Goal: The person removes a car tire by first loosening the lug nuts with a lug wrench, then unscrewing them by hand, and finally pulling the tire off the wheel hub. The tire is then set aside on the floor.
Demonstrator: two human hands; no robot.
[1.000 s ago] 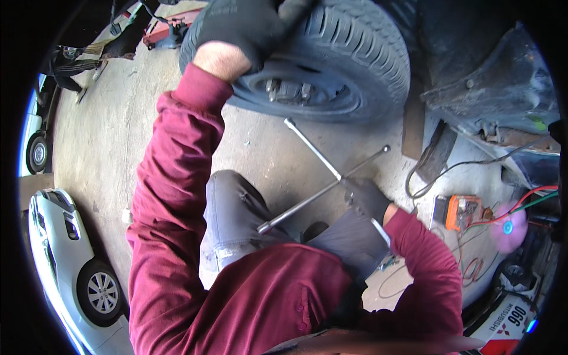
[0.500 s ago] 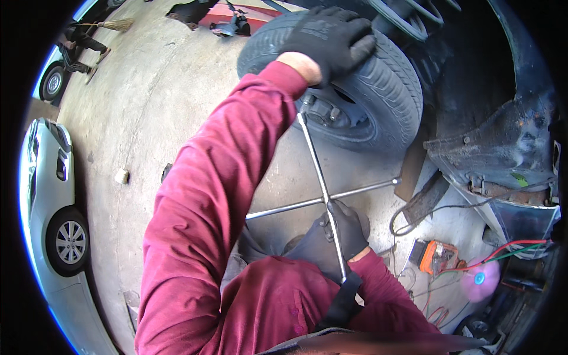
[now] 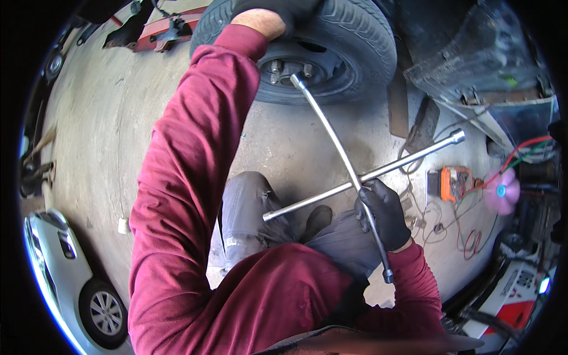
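My left hand (image 3: 277, 13), in a black glove, lies against the upper part of a black tire (image 3: 376, 44); the picture's upper edge cuts off its fingers. The wheel stands upright in front of me, its dark steel rim (image 3: 340, 76) showing several lug nuts (image 3: 276, 67). My right hand (image 3: 386, 214), gloved too, is wrapped round a chrome four-way lug wrench (image 3: 334, 137) near its crossing. One socket end points up at the hub beside a nut; whether they touch I cannot tell. The other arms stick out over my knees.
A black-and-orange device (image 3: 452, 183) with cables and a pink fan (image 3: 502, 188) stand on the right. Dark car bodywork (image 3: 473, 65) rises at upper right. A silver car (image 3: 77, 275) is parked at lower left; red parts (image 3: 168, 28) lie at the far left.
The view has shifted, so the wheel sits higher and further left. My right hand has moved out from my body with the wrench, which now appears larger; my left hand stays at the tire.
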